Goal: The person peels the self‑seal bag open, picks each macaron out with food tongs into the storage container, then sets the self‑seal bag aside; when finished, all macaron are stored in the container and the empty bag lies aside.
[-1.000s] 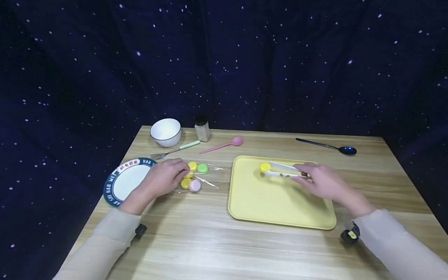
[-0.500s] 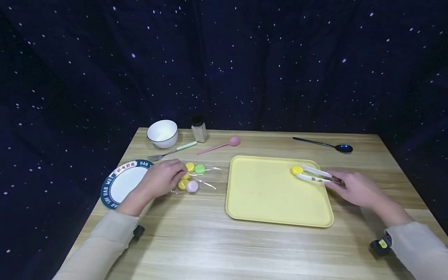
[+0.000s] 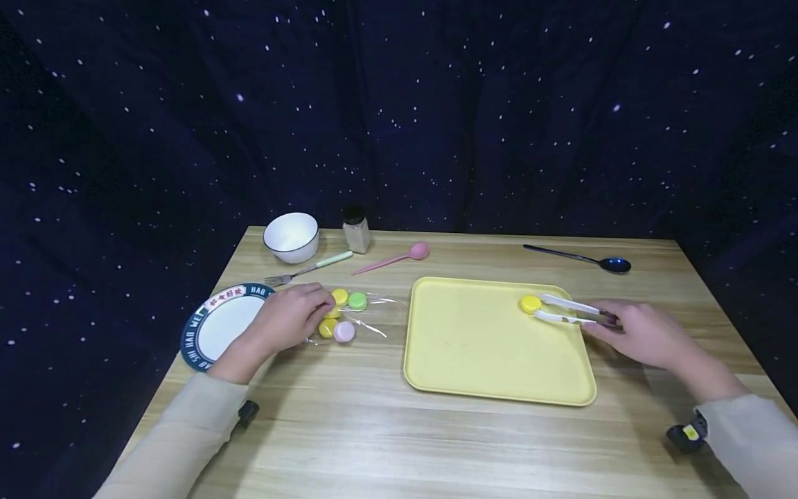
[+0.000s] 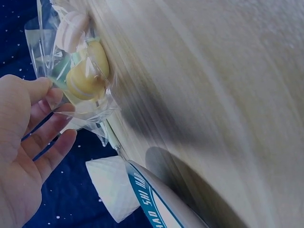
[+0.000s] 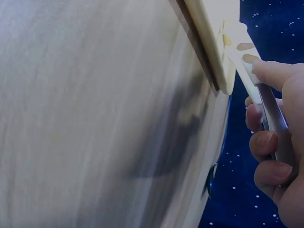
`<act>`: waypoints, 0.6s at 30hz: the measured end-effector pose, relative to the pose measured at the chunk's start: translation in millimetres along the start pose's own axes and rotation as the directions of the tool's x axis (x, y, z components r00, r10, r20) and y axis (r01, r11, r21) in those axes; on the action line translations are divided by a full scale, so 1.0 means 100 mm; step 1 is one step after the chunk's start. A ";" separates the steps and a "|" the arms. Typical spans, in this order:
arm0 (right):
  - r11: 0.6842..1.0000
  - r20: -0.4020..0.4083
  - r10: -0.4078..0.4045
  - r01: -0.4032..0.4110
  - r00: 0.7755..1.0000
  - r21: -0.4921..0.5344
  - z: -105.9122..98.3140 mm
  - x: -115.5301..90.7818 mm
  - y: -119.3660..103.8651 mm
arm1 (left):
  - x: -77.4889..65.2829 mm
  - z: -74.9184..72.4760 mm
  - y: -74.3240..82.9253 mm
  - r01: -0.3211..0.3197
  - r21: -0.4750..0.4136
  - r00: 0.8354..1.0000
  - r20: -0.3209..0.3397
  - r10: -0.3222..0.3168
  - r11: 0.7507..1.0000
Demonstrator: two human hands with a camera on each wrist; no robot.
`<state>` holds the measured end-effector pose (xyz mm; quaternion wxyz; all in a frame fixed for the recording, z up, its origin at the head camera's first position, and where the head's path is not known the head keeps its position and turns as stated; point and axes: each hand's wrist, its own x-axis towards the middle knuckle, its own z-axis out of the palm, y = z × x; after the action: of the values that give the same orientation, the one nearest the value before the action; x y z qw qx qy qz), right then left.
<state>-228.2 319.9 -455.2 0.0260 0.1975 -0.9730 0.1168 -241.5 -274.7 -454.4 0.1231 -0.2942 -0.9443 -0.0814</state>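
My left hand [image 3: 291,313] pinches the edge of a clear plastic bag [image 4: 97,111] between thumb and fingers. Inside or on that bag lie several macarons: yellow ones [image 4: 88,78], a green macaron [image 3: 358,301] and a pale purple macaron [image 3: 344,332]. On the other side, my right hand [image 3: 645,334] grips white tongs [image 3: 570,303] with metal arms, thumb on one arm and fingers curled round the other. A yellow macaron [image 3: 530,304] sits at the tongs' tips, over the right back part of the yellow tray [image 3: 492,360].
A white plate with a teal lettered rim [image 3: 193,339] lies beside my left forearm. Along the back stand a white bowl [image 3: 291,238] and a black-lidded jar [image 3: 357,234]. A green-handled fork [image 3: 333,260], a pink spoon [image 3: 399,258] and a dark blue spoon [image 3: 580,258] lie there too.
My right hand has moved to the right with the tongs, carrying the yellow macaron from the tray's middle back toward its right side. The left hand stays at the bag.
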 end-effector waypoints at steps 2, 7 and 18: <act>1.000 -0.001 0.004 -0.004 1.000 -0.004 -0.04 -0.01 0.00 | 0.01 -0.01 0.00 -0.001 0.001 1.000 0.002 0.001 1.000; 1.000 -0.014 0.026 -0.026 1.000 0.004 -0.16 0.00 -0.03 | 0.01 -0.01 -0.01 -0.001 -0.001 1.000 0.008 0.001 1.000; 0.980 -0.065 -0.159 0.166 0.985 0.110 -0.07 0.35 -0.67 | 0.00 -0.01 -0.01 0.000 -0.022 1.000 0.000 0.000 1.000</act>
<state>-234.3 248.5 -430.1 0.0511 0.2742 -0.9441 0.1755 -241.7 -275.8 -453.9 0.1198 -0.2954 -0.9434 -0.0920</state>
